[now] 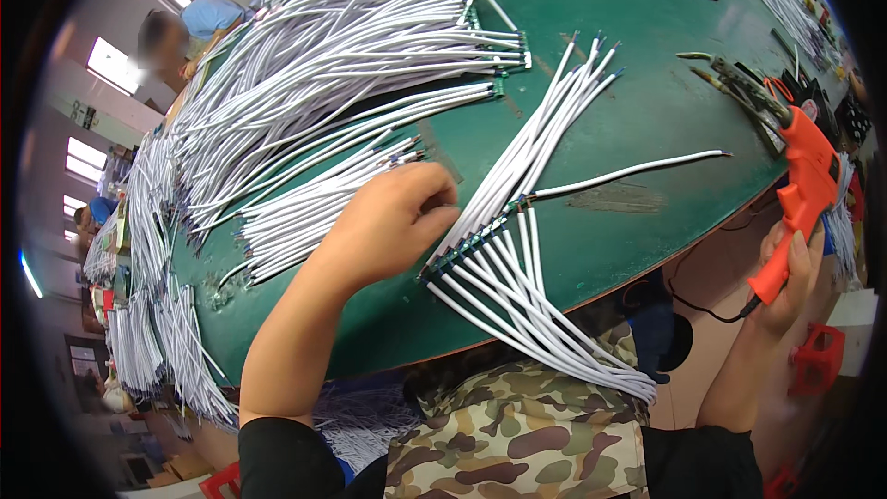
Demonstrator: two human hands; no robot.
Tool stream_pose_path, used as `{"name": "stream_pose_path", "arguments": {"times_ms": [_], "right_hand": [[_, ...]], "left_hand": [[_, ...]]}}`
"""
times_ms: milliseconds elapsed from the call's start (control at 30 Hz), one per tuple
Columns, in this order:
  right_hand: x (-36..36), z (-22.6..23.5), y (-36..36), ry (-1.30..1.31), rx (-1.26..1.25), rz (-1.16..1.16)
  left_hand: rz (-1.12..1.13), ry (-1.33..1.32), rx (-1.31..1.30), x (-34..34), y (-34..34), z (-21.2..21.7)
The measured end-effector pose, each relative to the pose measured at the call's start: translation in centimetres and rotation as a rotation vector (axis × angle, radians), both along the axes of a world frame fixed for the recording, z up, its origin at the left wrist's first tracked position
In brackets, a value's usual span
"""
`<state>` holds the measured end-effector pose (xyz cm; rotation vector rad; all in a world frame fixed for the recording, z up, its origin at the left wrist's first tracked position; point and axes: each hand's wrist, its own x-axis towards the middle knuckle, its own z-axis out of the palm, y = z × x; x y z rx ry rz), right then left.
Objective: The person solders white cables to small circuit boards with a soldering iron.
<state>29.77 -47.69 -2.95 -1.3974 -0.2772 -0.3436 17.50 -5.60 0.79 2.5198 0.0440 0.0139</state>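
Observation:
My left hand (397,212) is over the table, its fingers curled in. Whatever they pinch, if anything, is hidden. Just beside it lies a narrow strip of small green circuit boards (476,241), with white wires (545,134) running from it toward the far side. More white wires (545,337) hang from the strip over the near edge onto my lap. One wire (633,171) sticks out to the right. At the right edge, my right hand (785,268) grips the handle of an orange-red corded trigger gun (811,166); whether it solders or glues I cannot tell.
A large heap of white wires (305,55) with board ends covers the far left of the green table (637,83). A smaller wire bundle (305,222) lies left of my hand. Metal tools (748,92) sit near the gun. A person in blue (211,15) is at the far left.

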Motion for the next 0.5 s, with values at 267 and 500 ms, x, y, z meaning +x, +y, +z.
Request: {"name": "stream_pose_path", "arguments": {"times_ms": [267, 500], "right_hand": [[-0.7, 0.0, 0.3, -0.07, -0.067, 0.11], [-1.9, 2.3, 2.0, -0.22, -0.164, -0.043]], "left_hand": [[0.067, -0.019, -0.079, -6.6, 0.5, -2.3], [0.183, -0.047, -0.035, -7.4, -0.6, -3.6]]}}
